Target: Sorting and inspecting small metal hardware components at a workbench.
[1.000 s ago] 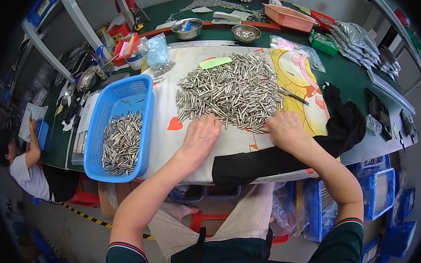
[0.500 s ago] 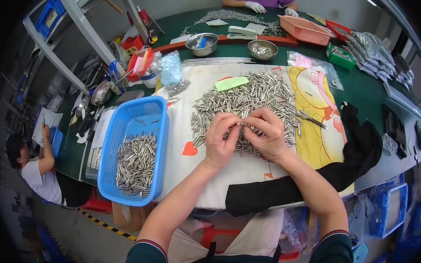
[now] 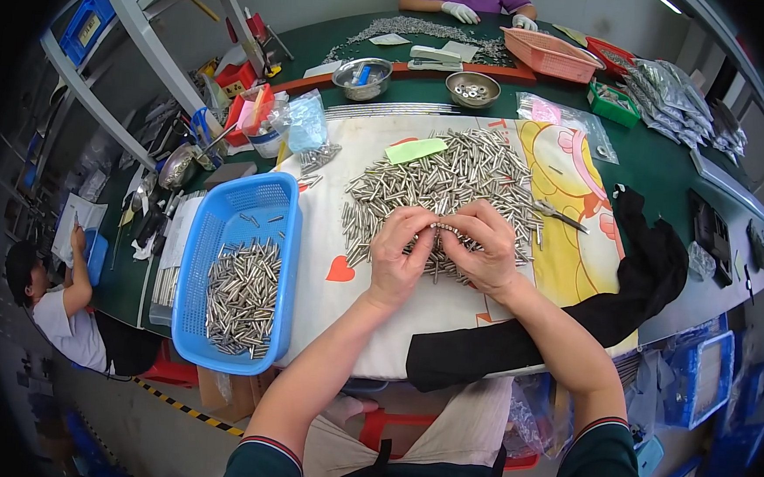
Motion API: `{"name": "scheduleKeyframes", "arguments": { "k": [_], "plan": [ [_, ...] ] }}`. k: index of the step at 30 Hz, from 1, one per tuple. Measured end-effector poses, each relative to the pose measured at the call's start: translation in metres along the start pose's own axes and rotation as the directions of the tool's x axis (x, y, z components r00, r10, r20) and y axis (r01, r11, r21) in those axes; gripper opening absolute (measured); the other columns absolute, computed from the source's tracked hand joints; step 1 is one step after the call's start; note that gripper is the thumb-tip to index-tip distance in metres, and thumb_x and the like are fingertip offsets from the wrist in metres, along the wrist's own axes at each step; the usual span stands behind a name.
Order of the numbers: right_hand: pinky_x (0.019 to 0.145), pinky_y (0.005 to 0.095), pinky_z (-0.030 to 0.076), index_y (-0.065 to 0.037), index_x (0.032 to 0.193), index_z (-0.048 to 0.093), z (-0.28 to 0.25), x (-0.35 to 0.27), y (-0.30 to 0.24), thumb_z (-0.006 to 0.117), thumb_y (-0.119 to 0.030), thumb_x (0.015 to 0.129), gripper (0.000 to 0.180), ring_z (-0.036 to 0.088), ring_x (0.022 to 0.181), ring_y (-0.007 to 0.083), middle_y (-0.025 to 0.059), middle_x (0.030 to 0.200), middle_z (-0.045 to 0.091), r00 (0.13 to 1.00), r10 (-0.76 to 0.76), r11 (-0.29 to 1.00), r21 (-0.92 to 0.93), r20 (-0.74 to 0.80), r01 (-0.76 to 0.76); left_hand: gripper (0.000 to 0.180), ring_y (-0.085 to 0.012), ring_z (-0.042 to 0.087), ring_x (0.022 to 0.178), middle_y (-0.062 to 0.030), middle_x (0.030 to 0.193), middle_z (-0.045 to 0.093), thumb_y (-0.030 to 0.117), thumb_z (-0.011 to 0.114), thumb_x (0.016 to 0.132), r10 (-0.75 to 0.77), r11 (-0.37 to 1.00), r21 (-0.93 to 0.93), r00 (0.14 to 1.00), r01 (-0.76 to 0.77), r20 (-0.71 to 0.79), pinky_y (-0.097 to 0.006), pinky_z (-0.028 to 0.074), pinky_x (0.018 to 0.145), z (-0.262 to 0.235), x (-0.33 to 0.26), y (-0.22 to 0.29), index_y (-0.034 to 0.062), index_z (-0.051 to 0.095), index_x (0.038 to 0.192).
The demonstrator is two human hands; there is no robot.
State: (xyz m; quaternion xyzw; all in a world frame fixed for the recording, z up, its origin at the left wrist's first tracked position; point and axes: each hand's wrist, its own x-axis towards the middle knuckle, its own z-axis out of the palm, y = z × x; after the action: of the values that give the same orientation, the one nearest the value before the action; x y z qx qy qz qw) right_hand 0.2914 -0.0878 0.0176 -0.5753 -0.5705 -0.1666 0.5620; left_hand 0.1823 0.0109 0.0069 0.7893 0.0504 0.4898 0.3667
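A big heap of small silver metal pins lies on a white printed cloth in front of me. My left hand and my right hand meet over the near edge of the heap. Together they pinch a short row of the pins between their fingertips. A blue plastic basket stands to the left of my left hand, with a layer of the same pins in it. A green slip of paper rests on the heap's far side.
A black cloth drapes over the table's near right edge. Two metal bowls, an orange basket and bagged parts stand at the back. Another person's gloved hands work opposite. A seated person is at the lower left.
My hands lay flat and apart at the heap's near edge; they have come together over the pins and picked up a short row of them. The view has shifted.
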Motion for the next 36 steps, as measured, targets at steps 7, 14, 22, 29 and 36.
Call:
{"name": "scheduleKeyframes", "arguments": {
  "k": [7, 14, 22, 29, 36],
  "plan": [
    [0.053, 0.0303, 0.044, -0.004, 0.081, 0.063, -0.0011, 0.0010, -0.0014, 0.066, 0.000, 0.064, 0.017, 0.055, 0.061, 0.0223, 0.0078, 0.071, 0.056, 1.000, 0.029, 1.000, 0.005, 0.007, -0.029, 0.016, -0.0224, 0.059, 0.076, -0.0094, 0.089, 0.061, -0.001, 0.059, 0.079, -0.056, 0.998, -0.042, 0.998, 0.057, 0.008, -0.030, 0.048, 0.066, 0.0019, -0.0026, 0.0015, 0.0027, 0.061, 0.095],
    [0.053, 0.0306, 0.045, -0.003, 0.081, 0.063, -0.0005, 0.0013, -0.0029, 0.066, 0.000, 0.064, 0.017, 0.055, 0.062, 0.0224, 0.0079, 0.071, 0.056, 0.999, 0.045, 0.999, 0.009, 0.017, -0.046, 0.015, -0.0204, 0.060, 0.074, -0.0099, 0.088, 0.061, -0.001, 0.058, 0.081, -0.091, 0.992, -0.088, 0.996, 0.092, 0.015, -0.029, 0.048, 0.065, 0.0017, -0.0024, 0.0028, 0.0019, 0.061, 0.096],
    [0.049, 0.0265, 0.043, -0.002, 0.079, 0.063, 0.0002, 0.0001, -0.0048, 0.066, -0.001, 0.068, 0.012, 0.054, 0.055, 0.0167, 0.0065, 0.070, 0.055, 0.992, 0.118, 0.992, 0.042, 0.052, -0.120, 0.016, -0.0155, 0.061, 0.072, -0.0083, 0.083, 0.062, 0.000, 0.055, 0.084, -0.186, 0.976, -0.102, 0.981, 0.191, 0.051, -0.026, 0.049, 0.064, -0.0003, -0.0050, 0.0041, 0.0007, 0.061, 0.099],
    [0.046, 0.0217, 0.040, 0.002, 0.074, 0.062, -0.0025, -0.0013, -0.0040, 0.068, -0.008, 0.071, 0.012, 0.048, 0.051, 0.0057, 0.0035, 0.062, 0.056, 0.832, 0.508, 0.833, 0.120, 0.222, -0.540, 0.019, -0.0122, 0.063, 0.069, -0.0082, 0.082, 0.064, 0.006, 0.048, 0.091, -0.483, 0.725, -0.443, 0.848, 0.527, 0.218, -0.024, 0.053, 0.065, -0.0008, -0.0058, 0.0037, -0.0056, 0.058, 0.102],
    [0.047, 0.0211, 0.038, 0.003, 0.072, 0.062, -0.0080, -0.0001, 0.0013, 0.067, -0.011, 0.074, 0.015, 0.045, 0.052, 0.0038, 0.0005, 0.057, 0.054, 0.711, 0.609, 0.729, 0.106, 0.351, -0.677, 0.020, -0.0138, 0.064, 0.073, -0.0082, 0.085, 0.063, 0.010, 0.048, 0.092, -0.623, 0.509, -0.476, 0.688, 0.717, 0.372, -0.025, 0.055, 0.068, -0.0049, -0.0042, 0.0045, -0.0037, 0.057, 0.103]
  ]
}}
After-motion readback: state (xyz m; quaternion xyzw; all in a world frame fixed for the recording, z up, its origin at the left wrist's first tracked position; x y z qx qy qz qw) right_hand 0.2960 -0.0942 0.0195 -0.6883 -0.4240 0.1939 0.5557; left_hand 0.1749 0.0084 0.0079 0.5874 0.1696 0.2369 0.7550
